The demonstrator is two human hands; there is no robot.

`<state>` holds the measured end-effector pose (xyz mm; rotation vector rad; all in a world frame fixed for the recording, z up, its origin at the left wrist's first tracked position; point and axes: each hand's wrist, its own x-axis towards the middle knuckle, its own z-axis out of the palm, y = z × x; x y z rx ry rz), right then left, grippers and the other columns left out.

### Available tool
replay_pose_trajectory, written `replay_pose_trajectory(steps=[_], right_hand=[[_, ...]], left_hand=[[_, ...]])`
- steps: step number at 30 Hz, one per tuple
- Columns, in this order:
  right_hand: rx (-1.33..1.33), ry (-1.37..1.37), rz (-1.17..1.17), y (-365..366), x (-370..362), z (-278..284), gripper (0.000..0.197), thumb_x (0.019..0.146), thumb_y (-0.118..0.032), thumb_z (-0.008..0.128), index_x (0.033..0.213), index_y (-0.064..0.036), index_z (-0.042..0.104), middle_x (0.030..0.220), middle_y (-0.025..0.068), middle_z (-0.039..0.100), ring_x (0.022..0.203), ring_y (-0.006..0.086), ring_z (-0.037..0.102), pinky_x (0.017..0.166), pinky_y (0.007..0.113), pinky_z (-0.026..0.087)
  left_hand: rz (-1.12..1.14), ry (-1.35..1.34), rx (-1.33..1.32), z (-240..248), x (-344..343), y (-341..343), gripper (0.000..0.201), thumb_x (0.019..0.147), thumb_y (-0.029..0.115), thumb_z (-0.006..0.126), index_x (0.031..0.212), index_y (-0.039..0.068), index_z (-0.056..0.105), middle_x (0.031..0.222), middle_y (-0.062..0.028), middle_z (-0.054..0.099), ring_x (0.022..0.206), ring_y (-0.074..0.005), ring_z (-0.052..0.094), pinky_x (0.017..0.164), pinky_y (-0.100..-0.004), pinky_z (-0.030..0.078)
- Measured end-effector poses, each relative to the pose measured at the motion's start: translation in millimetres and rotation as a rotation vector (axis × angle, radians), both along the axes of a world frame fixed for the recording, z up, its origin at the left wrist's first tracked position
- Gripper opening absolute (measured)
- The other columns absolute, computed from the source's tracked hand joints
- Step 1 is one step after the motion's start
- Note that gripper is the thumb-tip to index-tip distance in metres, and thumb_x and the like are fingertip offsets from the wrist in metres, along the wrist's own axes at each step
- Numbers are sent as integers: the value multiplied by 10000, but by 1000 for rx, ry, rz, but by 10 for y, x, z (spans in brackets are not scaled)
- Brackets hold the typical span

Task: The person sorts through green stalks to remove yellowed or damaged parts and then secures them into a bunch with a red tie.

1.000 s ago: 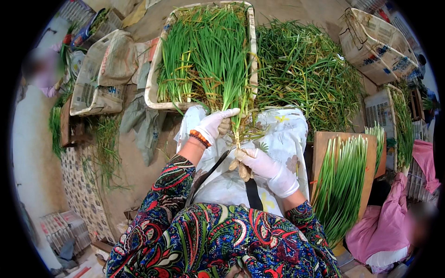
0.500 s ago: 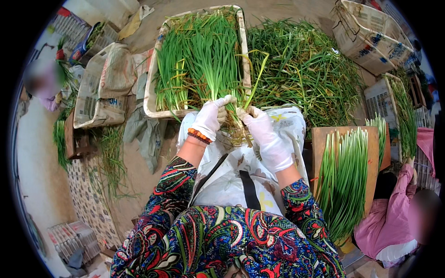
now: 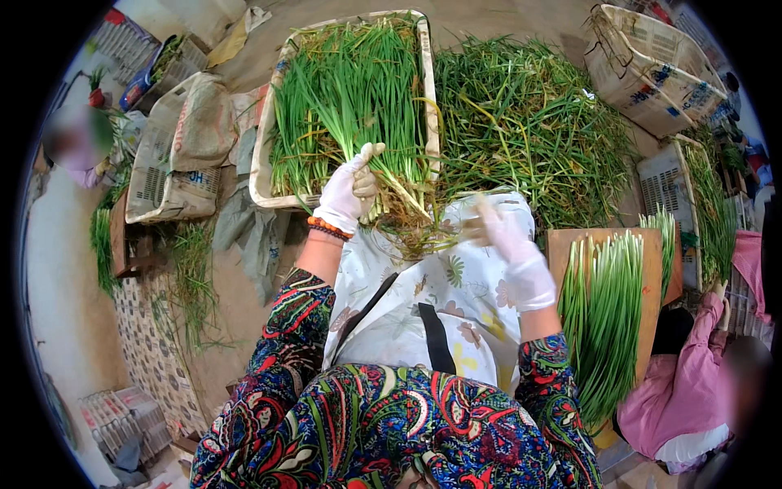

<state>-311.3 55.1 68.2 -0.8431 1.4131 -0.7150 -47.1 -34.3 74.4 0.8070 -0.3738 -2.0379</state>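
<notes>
Your left hand [image 3: 350, 189], in a thin white glove, has its fingers curled around the root end of a bunch of long green chives [image 3: 383, 155] that lies at the near edge of the shallow white plastic tray [image 3: 261, 159] in front of you. Your right hand [image 3: 509, 244], also gloved, sits over the white floral apron [image 3: 432, 285] on your lap, just right of the tangled roots. It is motion-blurred, so I cannot tell whether its fingers hold stalks or are loose.

To do this step well, I'd judge:
- keep the left grip low, near the roots, so the stalks stay parallel
- strip yellowed strands with the right hand away from the bunch
- keep the root ends level before the bunch leaves the tray

Cleaned stalks lie in a neat row on the brown wooden board [image 3: 643, 253] at your right. A loose heap of green trimmings [image 3: 529, 122] sits behind the tray.

Versus half a second ago: both hands met at the bunch. Now the right has pulled away to the right, and the left stays at the tray.
</notes>
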Motion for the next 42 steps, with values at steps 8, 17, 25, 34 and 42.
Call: replay_pose_trajectory(steps=[8, 17, 25, 34, 42], right_hand=[[-190, 127, 411, 120, 888, 225, 300, 895, -337, 449, 901, -59, 562, 679, 99, 618, 579, 242, 597, 506, 358, 459], [-359, 543, 590, 580, 1025, 71, 316, 853, -298, 504, 1000, -27, 570, 815, 170, 622, 742, 279, 609, 678, 363, 471], [33, -134, 220, 31, 1191, -155, 394, 800, -325, 647, 1033, -12, 593, 885, 71, 641, 784, 159, 599, 699, 266, 463], [-277, -282, -111, -13, 1244, -369, 296, 832, -183, 622, 1036, 25, 571, 912, 47, 617, 776, 96, 544, 702, 228, 441], [-244, -444, -216, -73, 1063, -135, 290, 872, -190, 569, 1073, 16, 533, 911, 59, 612, 786, 104, 543, 697, 225, 441]], left_hand=[[-23, -181, 63, -120, 383, 282, 384, 891, 370, 510, 1087, 40, 534, 473, 108, 236, 347, -10, 197, 316, -182, 137], [-79, -489, 90, -32, 259, 483, 213, 782, 170, 670, 630, 131, 525, 474, 91, 354, 349, -31, 259, 348, -218, 146], [-2, -751, -72, 66, 134, 597, 163, 795, 193, 656, 681, 126, 562, 451, 103, 319, 340, -29, 230, 345, -217, 140], [67, -624, -64, 197, 79, 621, 173, 833, 220, 608, 797, 55, 643, 466, 103, 338, 369, -17, 245, 361, -203, 155], [165, -589, -91, 216, -8, 530, 201, 849, 241, 599, 745, 70, 618, 446, 118, 309, 342, -7, 226, 339, -197, 132]])
